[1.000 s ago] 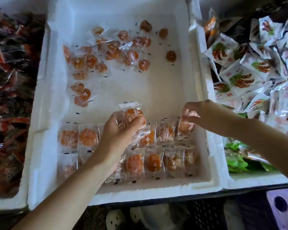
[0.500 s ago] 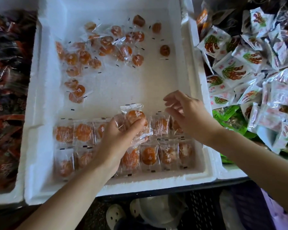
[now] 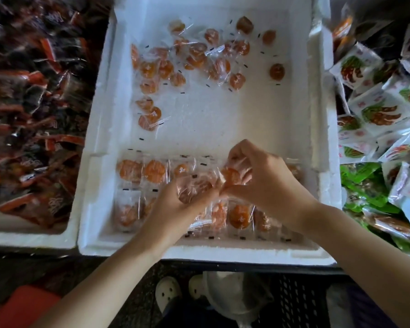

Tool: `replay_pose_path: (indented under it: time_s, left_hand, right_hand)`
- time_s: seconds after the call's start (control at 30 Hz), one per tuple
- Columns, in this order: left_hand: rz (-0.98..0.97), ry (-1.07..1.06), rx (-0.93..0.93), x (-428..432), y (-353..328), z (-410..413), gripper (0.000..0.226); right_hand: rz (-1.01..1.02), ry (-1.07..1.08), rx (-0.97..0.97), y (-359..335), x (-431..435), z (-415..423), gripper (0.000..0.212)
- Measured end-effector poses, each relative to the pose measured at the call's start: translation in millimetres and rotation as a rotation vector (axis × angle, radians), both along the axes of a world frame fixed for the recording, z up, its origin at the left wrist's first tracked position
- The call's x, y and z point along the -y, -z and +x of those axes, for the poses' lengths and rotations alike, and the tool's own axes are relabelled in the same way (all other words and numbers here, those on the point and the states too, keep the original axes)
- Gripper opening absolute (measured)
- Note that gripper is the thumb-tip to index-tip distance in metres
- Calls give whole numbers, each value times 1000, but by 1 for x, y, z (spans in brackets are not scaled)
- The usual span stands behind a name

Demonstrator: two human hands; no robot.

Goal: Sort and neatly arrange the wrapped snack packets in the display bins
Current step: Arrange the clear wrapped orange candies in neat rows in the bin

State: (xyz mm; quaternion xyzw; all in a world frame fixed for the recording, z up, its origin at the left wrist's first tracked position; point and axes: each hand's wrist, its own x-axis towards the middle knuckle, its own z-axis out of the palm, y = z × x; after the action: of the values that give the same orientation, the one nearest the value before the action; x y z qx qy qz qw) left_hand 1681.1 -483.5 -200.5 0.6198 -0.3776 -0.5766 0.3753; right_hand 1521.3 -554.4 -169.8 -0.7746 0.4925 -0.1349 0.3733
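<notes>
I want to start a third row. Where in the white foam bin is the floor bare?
The broad middle of the foam bin is bare, between the loose packets at the far end and the neat rows near you; widest toward the right wall. The near end is crowded: the left hand and right hand grip orange packets over the rows.

Bare bin floor (image 3: 223, 119) beyond left hand (image 3: 173, 204) and right hand (image 3: 265, 181), loose packets (image 3: 194, 55) farther out, packet rows (image 3: 152, 171) beneath, bin walls (image 3: 320, 102) flanking.

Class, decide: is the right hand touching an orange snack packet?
Touching: the head view shows the right hand pinching the orange snack packet between thumb and forefinger.
</notes>
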Motion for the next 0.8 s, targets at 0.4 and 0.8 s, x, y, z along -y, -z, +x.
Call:
replay_pose_path:
  time_s: [0.4,0.8]
  left_hand:
    - [-67,-490,137,-33,-7,100,49]
    - [-91,-576,87,-50,4,126,77]
  right_hand:
    - [185,-129,50,34,-6,97,12]
    - [154,-241,-79,72,-30,160,20]
